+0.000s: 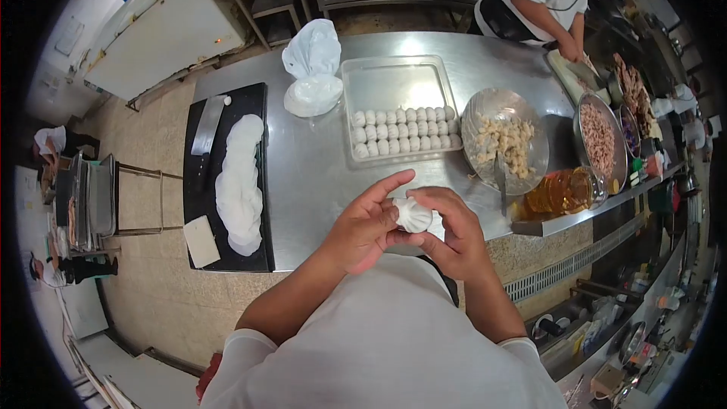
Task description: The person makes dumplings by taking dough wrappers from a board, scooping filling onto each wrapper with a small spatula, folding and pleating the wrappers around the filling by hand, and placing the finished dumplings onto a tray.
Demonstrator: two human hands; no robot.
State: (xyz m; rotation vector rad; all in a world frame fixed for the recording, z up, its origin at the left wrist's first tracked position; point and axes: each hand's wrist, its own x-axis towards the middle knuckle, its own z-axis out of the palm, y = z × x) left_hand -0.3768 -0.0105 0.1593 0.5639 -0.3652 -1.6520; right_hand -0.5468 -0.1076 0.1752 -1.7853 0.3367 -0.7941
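A white pleated dumpling [415, 216] is held up between my hands, above the front edge of the steel table. My left hand [360, 230] presses its thumb against the dumpling's left side, with the index finger stretched out away from it. From the right, my right hand [456, 238] wraps thumb and fingers round the same dumpling. Beyond them, a clear plastic tray [397, 64] contains rows of finished dumplings [401, 133] in its nearer half. To its right stands a metal bowl [485, 102] of pale chunky filling [506, 140], with a long-handled utensil [500, 182] resting in it.
At left, a black board [198, 216] bears a long mass of white dough [241, 182], a cleaver [207, 127] and a white scraper [201, 241]. Plastic bags [313, 60] lie behind. An oil bottle [560, 190] and a meat bowl [598, 140] are right; a co-worker [538, 0] cuts beyond.
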